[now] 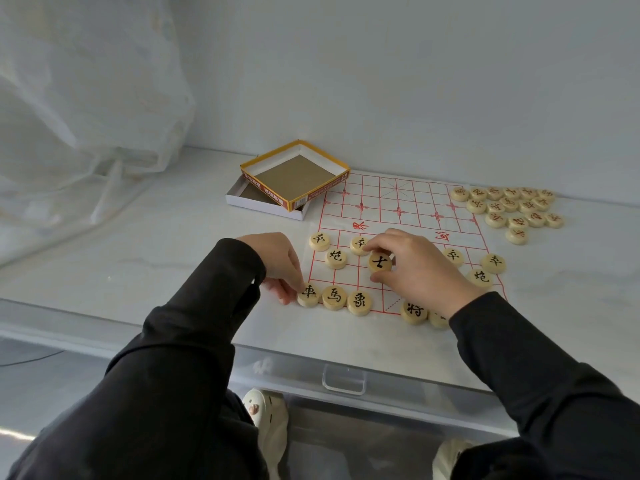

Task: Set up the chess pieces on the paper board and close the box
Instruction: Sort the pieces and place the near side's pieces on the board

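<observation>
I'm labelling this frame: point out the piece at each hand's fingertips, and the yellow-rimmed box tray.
pinched black piece (380, 263): head view, centre of its marked face.
corner black piece (309, 294): head view, its top face.
yellow-rimmed box tray (265, 188): head view, its printed front wall.

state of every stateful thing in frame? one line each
white box tray, open, uncovered.
yellow box lid, upside down, resting askew on the tray.
paper board, spread flat, far half bare.
red pieces, loose beside the board.
advisor piece, tilted, pinched in right hand.
chariot piece, flat at near-left corner, pinched by left hand.
</observation>
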Available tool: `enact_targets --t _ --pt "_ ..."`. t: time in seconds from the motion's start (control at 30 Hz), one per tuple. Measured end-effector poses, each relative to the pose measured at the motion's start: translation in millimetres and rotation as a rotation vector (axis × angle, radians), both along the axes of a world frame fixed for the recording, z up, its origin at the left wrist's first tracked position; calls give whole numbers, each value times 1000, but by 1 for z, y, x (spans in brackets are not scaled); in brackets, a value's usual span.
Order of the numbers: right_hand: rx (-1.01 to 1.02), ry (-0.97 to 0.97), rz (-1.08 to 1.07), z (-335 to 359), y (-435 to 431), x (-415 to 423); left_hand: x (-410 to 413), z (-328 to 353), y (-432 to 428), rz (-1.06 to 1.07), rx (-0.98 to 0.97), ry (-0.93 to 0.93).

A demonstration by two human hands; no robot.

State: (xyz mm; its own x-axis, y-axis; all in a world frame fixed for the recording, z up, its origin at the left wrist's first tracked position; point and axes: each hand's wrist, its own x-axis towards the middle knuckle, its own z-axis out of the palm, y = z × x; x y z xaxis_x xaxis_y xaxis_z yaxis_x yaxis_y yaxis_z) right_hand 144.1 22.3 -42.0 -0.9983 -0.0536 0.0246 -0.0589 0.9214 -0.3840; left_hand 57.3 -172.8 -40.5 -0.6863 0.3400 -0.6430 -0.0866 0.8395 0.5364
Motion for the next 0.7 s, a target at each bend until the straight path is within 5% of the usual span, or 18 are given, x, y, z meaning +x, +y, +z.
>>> enact_targets --t 0.3,0.7 --pt "-63 -78 2 2 5 8 -1 -1 0 -45 -20 51" --pt "48 -211 93 -4 11 22 10 -7 9 -413 -163 316"
